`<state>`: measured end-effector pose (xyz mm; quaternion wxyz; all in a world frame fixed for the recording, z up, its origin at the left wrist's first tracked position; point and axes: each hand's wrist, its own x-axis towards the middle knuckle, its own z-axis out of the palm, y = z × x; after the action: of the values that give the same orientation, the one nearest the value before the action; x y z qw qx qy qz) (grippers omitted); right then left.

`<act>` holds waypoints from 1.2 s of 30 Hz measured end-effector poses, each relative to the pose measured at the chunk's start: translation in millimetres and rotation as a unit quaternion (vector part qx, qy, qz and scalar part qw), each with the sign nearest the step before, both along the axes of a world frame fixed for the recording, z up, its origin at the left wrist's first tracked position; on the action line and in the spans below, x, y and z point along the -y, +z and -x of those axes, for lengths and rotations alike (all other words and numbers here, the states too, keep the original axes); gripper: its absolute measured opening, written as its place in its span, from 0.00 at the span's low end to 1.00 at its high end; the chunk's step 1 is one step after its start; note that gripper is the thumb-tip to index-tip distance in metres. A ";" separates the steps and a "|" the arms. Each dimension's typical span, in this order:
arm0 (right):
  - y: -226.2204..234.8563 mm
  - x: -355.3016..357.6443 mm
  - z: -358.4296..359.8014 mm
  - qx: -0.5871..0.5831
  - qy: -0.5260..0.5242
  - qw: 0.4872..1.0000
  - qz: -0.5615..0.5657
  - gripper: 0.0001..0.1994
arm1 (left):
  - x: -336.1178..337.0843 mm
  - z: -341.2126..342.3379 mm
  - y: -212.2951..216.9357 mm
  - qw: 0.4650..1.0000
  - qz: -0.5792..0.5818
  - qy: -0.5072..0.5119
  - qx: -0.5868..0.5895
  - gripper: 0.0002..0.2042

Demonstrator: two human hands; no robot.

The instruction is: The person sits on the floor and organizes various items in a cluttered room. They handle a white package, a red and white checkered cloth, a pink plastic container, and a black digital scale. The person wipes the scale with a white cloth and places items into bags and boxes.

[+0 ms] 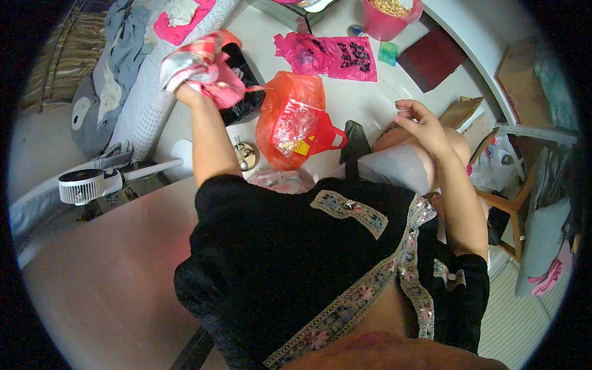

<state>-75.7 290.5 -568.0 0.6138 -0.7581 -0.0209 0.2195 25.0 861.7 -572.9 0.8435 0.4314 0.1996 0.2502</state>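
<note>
A bundled pink, white and grey cloth (pixel 213 71) is gripped by my left hand (pixel 188 94), held out at the upper left. Folds of the cloth hide most of those fingers. Just beyond and below it is a black plastic bag (pixel 240 80). My right hand (pixel 424 126) is raised over my lap, its fingers loosely bent and thumb apart, with nothing plainly held. Between my hands, a red plastic bag (pixel 290 92) stands on the floor with clear crinkled wrapping and a yellow piece in it.
A bright pink plastic bag (pixel 333 57) lies flat farther off, near a pink bucket (pixel 388 21) of pale pieces. A dark red square box (pixel 431 58) is at the right. At left are a bed edge (pixel 151 92) with clothes and a white fan (pixel 83 187).
</note>
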 end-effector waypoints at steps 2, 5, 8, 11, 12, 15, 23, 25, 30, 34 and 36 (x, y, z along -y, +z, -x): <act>-1.8 2.6 3.4 0.006 -0.003 1.000 0.018 0.21 | -8.4 -12.7 -1.2 0.998 -0.019 0.012 -0.058 0.18; -1.1 -5.5 -2.1 0.017 0.030 0.999 0.018 0.21 | -119.7 -21.0 -68.4 0.923 -0.048 0.186 -0.332 0.23; -3.1 -2.2 2.5 0.020 0.009 0.999 0.028 0.20 | -77.0 -8.9 -122.8 0.797 -0.497 0.209 -0.272 0.22; -4.5 6.2 5.5 0.008 -0.022 0.999 0.026 0.18 | 51.0 19.1 -135.0 0.767 -0.615 0.093 -0.160 0.16; -3.7 6.4 6.6 -0.003 -0.030 0.999 0.024 0.18 | 101.5 36.1 -122.5 0.773 -0.593 -0.038 -0.221 0.15; 7.0 -1.3 3.1 -0.033 -0.022 0.999 0.007 0.17 | 127.2 67.6 -213.0 0.671 -0.684 -0.215 -0.189 0.27; 5.1 5.7 13.4 -0.041 -0.054 0.997 0.022 0.16 | 161.8 72.3 -256.3 0.555 -0.570 -0.323 -0.513 0.53; 4.9 5.5 15.4 -0.037 -0.057 0.997 0.035 0.16 | 150.5 68.8 -277.0 0.566 -0.533 -0.357 -0.518 0.46; -1.3 3.3 7.5 -0.041 -0.028 0.997 0.065 0.16 | 155.6 92.7 -338.0 0.598 -0.436 -0.523 -0.422 0.31; -2.7 3.1 12.2 -0.032 -0.027 0.993 0.106 0.17 | 161.9 81.4 -299.7 0.626 -0.595 -0.330 -0.381 0.29; -2.6 0.7 9.7 -0.029 -0.016 0.993 0.113 0.17 | 151.3 83.3 -290.4 0.642 -0.654 -0.177 -0.360 0.26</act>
<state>-85.4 289.8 -570.7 0.5277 -0.8163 0.0344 0.2326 -58.4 710.4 -863.3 0.2319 0.9536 0.1917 -0.0133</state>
